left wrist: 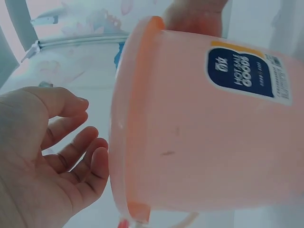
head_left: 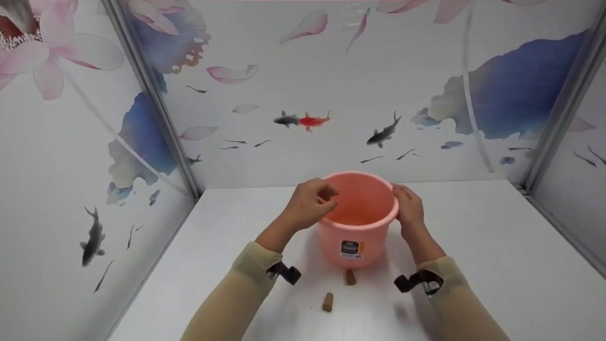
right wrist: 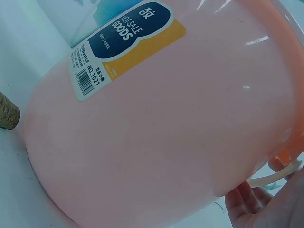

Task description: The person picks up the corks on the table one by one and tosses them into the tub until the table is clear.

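A pink plastic bucket (head_left: 331,246) stands upright on the white table, its label (head_left: 352,248) facing me. My left hand (head_left: 310,203) is at the left of its rim, fingers loosely bent with nothing between them; in the left wrist view the fingertips are right beside the rim (left wrist: 121,118). On the opposite side, my right hand (head_left: 410,208) holds the bucket just below the rim. The right wrist view shows those fingers at the pale handle (right wrist: 275,176), partly hidden behind the bucket. One cork (head_left: 350,277) lies by the bucket's base, and another cork (head_left: 328,302) lies nearer to me.
White panels (head_left: 303,156) printed with fish and petals close off the back and both sides. Metal posts (head_left: 156,109) stand at the back corners. The white tabletop (head_left: 483,246) extends to either side of the bucket. A small camera is strapped to each wrist.
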`<state>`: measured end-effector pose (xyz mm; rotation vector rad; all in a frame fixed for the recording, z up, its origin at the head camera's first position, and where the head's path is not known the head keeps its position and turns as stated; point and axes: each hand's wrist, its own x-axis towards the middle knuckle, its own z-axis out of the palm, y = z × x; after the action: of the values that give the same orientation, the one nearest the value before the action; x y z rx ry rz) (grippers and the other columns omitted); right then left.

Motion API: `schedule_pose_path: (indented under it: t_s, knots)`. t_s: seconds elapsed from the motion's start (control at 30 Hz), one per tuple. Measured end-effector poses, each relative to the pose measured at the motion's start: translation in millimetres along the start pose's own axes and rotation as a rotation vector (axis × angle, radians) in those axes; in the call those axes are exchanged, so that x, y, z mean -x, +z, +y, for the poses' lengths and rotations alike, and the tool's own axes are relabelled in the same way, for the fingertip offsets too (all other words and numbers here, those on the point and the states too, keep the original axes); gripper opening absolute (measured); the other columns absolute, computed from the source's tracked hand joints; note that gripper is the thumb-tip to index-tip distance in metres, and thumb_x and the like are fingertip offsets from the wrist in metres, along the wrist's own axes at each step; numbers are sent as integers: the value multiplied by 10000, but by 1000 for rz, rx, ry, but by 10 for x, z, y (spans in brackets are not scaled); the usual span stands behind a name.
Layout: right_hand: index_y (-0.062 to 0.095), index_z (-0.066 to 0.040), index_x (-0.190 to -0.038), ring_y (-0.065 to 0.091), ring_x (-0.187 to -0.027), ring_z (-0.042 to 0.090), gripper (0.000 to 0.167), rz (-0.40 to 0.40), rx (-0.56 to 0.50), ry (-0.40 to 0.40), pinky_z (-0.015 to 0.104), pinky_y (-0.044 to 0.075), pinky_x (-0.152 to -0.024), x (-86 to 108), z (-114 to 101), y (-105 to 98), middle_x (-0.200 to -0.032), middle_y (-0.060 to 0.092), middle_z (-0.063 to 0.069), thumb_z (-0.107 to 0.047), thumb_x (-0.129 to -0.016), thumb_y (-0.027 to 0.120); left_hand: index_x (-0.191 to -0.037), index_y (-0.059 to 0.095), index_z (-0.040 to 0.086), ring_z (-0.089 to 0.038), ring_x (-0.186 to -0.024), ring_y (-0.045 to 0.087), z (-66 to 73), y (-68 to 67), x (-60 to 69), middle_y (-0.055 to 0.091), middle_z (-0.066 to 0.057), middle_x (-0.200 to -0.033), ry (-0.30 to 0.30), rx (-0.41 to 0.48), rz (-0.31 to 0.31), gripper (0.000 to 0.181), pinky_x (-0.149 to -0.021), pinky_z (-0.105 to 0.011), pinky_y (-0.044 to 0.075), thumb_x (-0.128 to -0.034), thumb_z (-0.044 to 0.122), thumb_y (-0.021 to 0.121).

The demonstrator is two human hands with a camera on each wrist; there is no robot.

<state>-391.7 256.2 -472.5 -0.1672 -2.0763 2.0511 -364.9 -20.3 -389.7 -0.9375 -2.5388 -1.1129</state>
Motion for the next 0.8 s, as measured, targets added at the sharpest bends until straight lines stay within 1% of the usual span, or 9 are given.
schedule_pose_path:
  t_s: [0.07, 0.13, 0.23, 0.3, 0.47, 0.6, 0.73, 0.8]
  knots:
    - [653, -79, -1420, 680, -944, 78, 471, 7, -2, -4, 228, 593, -802, 3, -1, 4, -1196, 729, 14, -391, -1113, 480, -1131, 762, 47, -230, -982, 686, -25, -6, 58, 727, -125, -1083, -6, -9, 5, 190, -901, -350, 617, -983, 155, 709]
    - [657, -74, -1410, 676, -931, 76, 465, 12, -4, -8, 229, 589, -793, 7, -7, 5, -1155, 731, -14, -387, -1112, 485, -1128, 759, 47, -227, -976, 686, -29, -16, 115, 726, -131, -1082, -13, 2, 11, 187, -895, -348, 620, -985, 156, 708]
    - [659, -82, -1409, 673, -911, 70, 465, 10, -1, -5, 228, 586, -783, 15, -13, 3, -1108, 730, -55, -391, -1111, 479, -1130, 752, 51, -211, -967, 689, -5, -29, 208, 727, -124, -1084, -14, 34, 15, 179, -879, -333, 621, -984, 141, 703]
    - [664, -91, -1407, 676, -915, 75, 462, 8, -1, 2, 234, 587, -787, 17, -14, 5, -1104, 733, -55, -393, -1112, 475, -1136, 748, 41, -214, -967, 696, 33, -35, 272, 729, -124, -1087, 1, 55, 13, 178, -868, -326, 622, -983, 117, 698]
    - [668, -108, -1407, 681, -969, 105, 467, 12, 2, 18, 258, 594, -821, 4, -11, 10, -1177, 730, -5, -409, -1110, 471, -1137, 746, 46, -197, -962, 696, 131, -13, 410, 734, -113, -1093, 48, 73, -17, 174, -852, -298, 623, -976, 101, 704]
    - [672, -108, -1397, 677, -978, 111, 466, 15, 7, 18, 266, 596, -831, 0, -6, 10, -1199, 727, 11, -418, -1109, 475, -1121, 757, 59, -161, -942, 672, 172, 31, 500, 740, -92, -1069, 77, 80, -46, 165, -830, -319, 631, -972, 112, 710]
    - [666, -112, -1408, 674, -992, 101, 473, 9, 13, 13, 267, 598, -844, 7, -6, 12, -1211, 721, 0, -424, -1110, 473, -1118, 765, 94, -130, -951, 652, 173, 78, 607, 735, -50, -1065, 76, 87, -77, 153, -814, -278, 618, -980, 133, 714]
    - [660, -111, -1413, 675, -1011, 110, 478, 7, 15, 11, 273, 602, -857, 4, -8, 13, -1220, 713, 0, -428, -1111, 470, -1121, 762, 109, -131, -962, 646, 163, 104, 666, 728, -34, -1073, 70, 91, -90, 148, -820, -280, 617, -985, 143, 715]
